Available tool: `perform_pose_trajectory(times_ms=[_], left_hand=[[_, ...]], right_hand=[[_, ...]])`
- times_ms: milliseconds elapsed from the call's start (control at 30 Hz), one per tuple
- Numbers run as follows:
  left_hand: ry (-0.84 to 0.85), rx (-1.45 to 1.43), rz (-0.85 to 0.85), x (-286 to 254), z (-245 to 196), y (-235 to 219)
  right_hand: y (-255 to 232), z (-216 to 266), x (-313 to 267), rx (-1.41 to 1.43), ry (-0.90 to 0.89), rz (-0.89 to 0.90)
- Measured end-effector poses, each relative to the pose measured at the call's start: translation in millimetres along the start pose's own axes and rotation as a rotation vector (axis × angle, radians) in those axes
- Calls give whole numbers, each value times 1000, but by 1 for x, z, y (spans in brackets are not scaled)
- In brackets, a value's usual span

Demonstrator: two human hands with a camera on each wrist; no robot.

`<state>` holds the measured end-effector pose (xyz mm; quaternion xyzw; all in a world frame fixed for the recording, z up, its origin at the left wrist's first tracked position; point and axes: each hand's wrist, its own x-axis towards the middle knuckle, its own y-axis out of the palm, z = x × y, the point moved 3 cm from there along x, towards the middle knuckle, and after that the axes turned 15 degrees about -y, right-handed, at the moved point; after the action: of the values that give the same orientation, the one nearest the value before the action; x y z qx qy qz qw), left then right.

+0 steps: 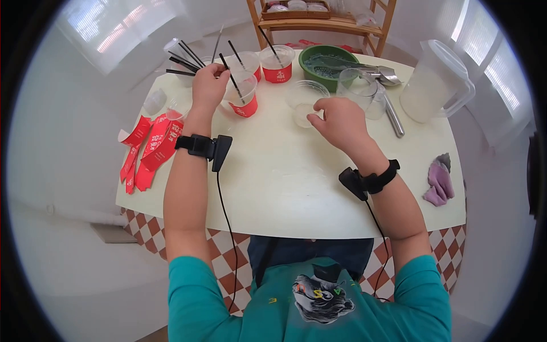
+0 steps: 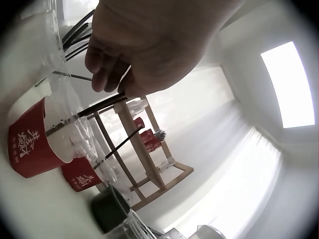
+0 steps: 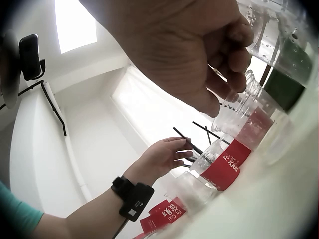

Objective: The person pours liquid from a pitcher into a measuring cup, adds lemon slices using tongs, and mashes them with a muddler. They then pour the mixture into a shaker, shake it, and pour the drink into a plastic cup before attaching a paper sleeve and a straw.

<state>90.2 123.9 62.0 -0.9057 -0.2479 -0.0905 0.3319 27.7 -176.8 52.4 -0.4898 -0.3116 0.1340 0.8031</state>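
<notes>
My left hand (image 1: pixel 208 88) pinches a black straw (image 1: pixel 232 80) near its top. The straw's lower end stands in a clear plastic cup with a red paper sleeve (image 1: pixel 245 107). At the table's middle, my right hand (image 1: pixel 342 122) has curled fingers at the rim of a small clear cup (image 3: pixel 233 115), thumb on the near side. A wider clear plastic cup (image 1: pixel 307 91) stands just behind it. Two more red-sleeved cups with black straws, one of them the back cup (image 1: pixel 277 73), stand beyond my left hand. Several loose black straws (image 1: pixel 185 61) stick out of a container left of that hand.
Red paper sleeves (image 1: pixel 154 149) lie flat at the left. Behind my right hand are a green bowl (image 1: pixel 316 78), a clear pitcher (image 1: pixel 356 85) and a metal-handled tool (image 1: pixel 393 117). A large lidded jug (image 1: pixel 436 80) and a purple cloth (image 1: pixel 439 182) are at the right.
</notes>
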Motion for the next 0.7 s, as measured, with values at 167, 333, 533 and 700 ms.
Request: perform_pose_trajectory(times_ms=[167, 333, 533, 700], left_hand=[[-53, -57, 109, 3, 10, 9], [-116, -161, 262, -23, -11, 5], [-131, -235, 401, -75, -32, 1], [-144, -327, 633, -106, -55, 9]], right_hand=[[-13, 11, 1, 51, -27, -50], [-18, 21, -3, 85, -77, -93], [-13, 35, -8, 176, -216, -83], [-8, 43, -9, 279, -254, -95]])
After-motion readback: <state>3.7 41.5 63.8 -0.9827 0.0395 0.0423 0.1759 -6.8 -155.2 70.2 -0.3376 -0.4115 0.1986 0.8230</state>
